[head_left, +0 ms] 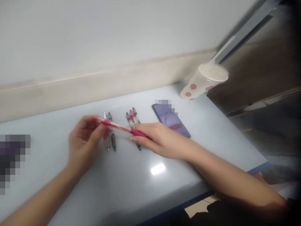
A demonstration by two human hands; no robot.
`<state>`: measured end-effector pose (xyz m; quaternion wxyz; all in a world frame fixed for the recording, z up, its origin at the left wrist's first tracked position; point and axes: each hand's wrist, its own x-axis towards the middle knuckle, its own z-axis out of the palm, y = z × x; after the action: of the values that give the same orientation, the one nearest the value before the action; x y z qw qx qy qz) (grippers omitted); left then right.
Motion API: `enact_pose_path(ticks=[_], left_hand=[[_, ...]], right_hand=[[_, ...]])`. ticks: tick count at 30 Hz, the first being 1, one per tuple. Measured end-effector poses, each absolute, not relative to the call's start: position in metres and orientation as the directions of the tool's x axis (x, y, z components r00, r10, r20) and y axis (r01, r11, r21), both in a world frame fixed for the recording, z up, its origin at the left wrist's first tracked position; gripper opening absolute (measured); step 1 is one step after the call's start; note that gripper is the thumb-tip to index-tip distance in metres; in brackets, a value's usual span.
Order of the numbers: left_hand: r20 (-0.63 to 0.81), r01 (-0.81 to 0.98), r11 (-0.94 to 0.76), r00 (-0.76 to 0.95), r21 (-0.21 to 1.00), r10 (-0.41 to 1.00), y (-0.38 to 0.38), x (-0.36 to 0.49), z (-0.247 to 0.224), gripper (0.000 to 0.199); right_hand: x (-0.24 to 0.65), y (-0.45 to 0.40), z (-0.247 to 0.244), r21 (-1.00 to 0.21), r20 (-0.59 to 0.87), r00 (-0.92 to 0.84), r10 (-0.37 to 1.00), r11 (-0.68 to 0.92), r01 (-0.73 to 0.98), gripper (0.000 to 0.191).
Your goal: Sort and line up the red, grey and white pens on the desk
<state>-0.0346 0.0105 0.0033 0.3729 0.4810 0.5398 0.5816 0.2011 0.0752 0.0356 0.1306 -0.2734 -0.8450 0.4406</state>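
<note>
A red and clear pen is held crosswise above the table between my two hands. My left hand pinches its left end near the clip. The fingers of my right hand are closed around the red grip at its other end. Two pens, one with a white top and one with a dark grip, lie side by side below, partly covered by my left hand. Right of them is a group of three pens, two dark and a red pen between them; my right hand hides part of this group.
A phone lies behind my right hand, its screen lit. At the back right corner stands a white paper cup with red patterns, a lid and a straw. A wall borders the white table behind. A pixelated dark object is at left.
</note>
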Motion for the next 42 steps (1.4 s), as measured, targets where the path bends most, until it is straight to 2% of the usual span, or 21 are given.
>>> enact_pose_path(ticks=[4,8,12,16,25,30,33,36,39,42], left_hand=[[0.171,0.154,-0.140,-0.217,0.978,0.961,0.017,-0.044,0.004,0.019],[0.167,0.369,-0.134,-0.059,0.920,0.984,0.018,-0.047,0.002,0.017],[0.268,0.555,-0.335,0.201,0.761,0.942,0.020,-0.053,0.000,0.020],[0.329,0.602,-0.522,0.408,0.604,0.852,0.023,-0.055,-0.001,0.020],[0.560,0.646,-0.707,0.485,0.289,0.672,0.020,-0.049,-0.004,0.013],[0.620,0.635,-0.753,0.524,0.173,0.584,0.021,-0.053,-0.004,0.029],[0.590,0.609,-0.769,0.554,0.193,0.587,0.021,-0.053,-0.003,0.021],[0.538,0.592,-0.749,0.545,0.296,0.644,0.021,-0.052,-0.002,0.014],[0.466,0.576,-0.672,0.485,0.466,0.740,0.020,-0.051,0.001,0.016],[0.349,0.552,-0.562,0.448,0.616,0.823,0.019,-0.050,0.003,0.022]], right_hand=[[0.206,0.081,0.034,-0.814,0.018,-0.804,0.595,0.476,0.334,0.041],[0.211,0.087,0.029,-0.760,0.069,-0.792,0.607,0.547,0.352,0.033],[0.215,0.090,0.030,-0.711,0.052,-0.790,0.611,0.578,0.401,0.028],[0.216,0.090,0.035,-0.764,-0.010,-0.815,0.579,0.521,0.380,0.034],[0.212,0.084,0.041,-0.818,-0.138,-0.771,0.622,0.368,0.443,0.050],[0.210,0.084,0.045,-0.876,-0.231,-0.764,0.603,0.212,0.432,0.057],[0.212,0.085,0.045,-0.875,-0.286,-0.775,0.563,0.176,0.450,0.061],[0.214,0.085,0.041,-0.829,-0.170,-0.808,0.564,0.362,0.427,0.054],[0.215,0.084,0.035,-0.661,0.060,-0.833,0.551,0.647,0.380,0.046],[0.215,0.082,0.032,-0.460,0.190,-0.851,0.490,0.810,0.364,0.044]])
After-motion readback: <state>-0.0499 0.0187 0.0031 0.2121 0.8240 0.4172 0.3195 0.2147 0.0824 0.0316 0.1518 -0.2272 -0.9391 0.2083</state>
